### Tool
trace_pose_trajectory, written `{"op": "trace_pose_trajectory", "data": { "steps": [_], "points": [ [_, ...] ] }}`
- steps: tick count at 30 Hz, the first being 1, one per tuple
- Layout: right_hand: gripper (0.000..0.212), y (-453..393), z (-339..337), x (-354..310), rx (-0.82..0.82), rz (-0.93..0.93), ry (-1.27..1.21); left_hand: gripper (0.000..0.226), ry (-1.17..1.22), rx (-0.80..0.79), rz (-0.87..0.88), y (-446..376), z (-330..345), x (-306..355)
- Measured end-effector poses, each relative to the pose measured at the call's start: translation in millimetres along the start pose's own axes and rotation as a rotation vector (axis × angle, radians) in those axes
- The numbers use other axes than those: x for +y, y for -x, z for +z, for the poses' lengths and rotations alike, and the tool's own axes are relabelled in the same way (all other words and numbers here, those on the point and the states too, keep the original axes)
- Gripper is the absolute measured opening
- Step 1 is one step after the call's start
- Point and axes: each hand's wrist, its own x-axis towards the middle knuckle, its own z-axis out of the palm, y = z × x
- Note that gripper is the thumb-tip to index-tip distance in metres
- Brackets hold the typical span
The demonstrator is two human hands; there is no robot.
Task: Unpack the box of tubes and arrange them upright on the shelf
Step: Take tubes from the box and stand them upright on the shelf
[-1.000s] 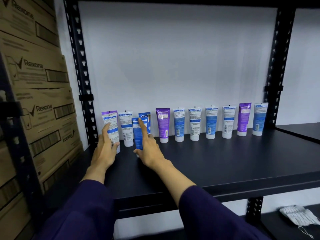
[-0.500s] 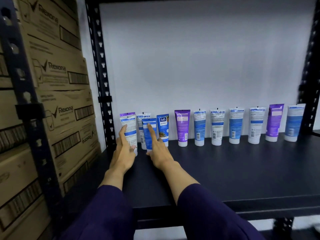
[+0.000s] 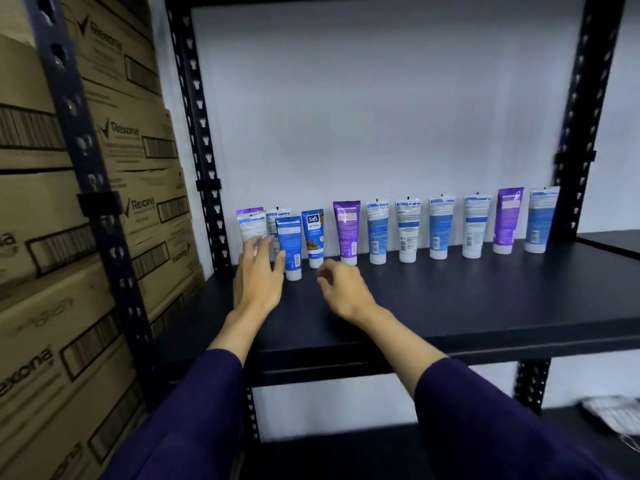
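You are standing at the shelf (image 3: pixel 450 306) with both hands reaching in over its left end, where a row of tubes is standing cap-down along the back wall. One blue tube (image 3: pixel 290 245) is standing out of line, set forward of its neighbours and partly covering the white tube (image 3: pixel 273 220) behind it.

Your left hand (image 3: pixel 258 284) is hovering just left of that blue tube, fingers (image 3: pixel 263 247) spread and holding nothing, their tips blurred over the leftmost purple-topped tube (image 3: pixel 250 225); whether they are touching it you cannot tell. Your right hand (image 3: pixel 343 291) is lying lower and to the right, fingers loosely curled and empty, just in front of the Safi tube (image 3: pixel 313 237) and the purple tube (image 3: pixel 346 230).

The blue tube is sitting between your two hands, its long axis upright, directly ahead of the gap. Your left hand looks the nearer, almost beside it. Judging from this, the next move is likely nudging it back into the row, and the crowding at that end is making a knock-over the risk. No box is in view here apart from the stacked cartons (image 3: pixel 69 202) on the left.
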Motion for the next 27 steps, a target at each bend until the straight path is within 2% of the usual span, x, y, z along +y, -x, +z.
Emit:
{"op": "trace_pose_trajectory", "data": {
  "steps": [5,13,20,27],
  "points": [
    [0.023,45.7,-84.4,15.4,0.032,0.061,0.276,0.024,-0.064,-0.189,0.18,18.6,4.1,77.2],
    [0.027,180.5,-243.8,97.7,0.057,0.431,0.687,0.026,0.019,-0.559,0.488,104.8,84.1,255.2],
    [0.029,326.9,-334.5,186.2,0.09,0.791,0.733,0.034,0.017,-1.059,0.686,243.0,196.1,378.7],
    [0.028,456.8,-343.3,286.2,0.043,1.095,0.627,0.023,0.002,-1.345,0.778,380.5,298.1,420.4]
  ]
}}
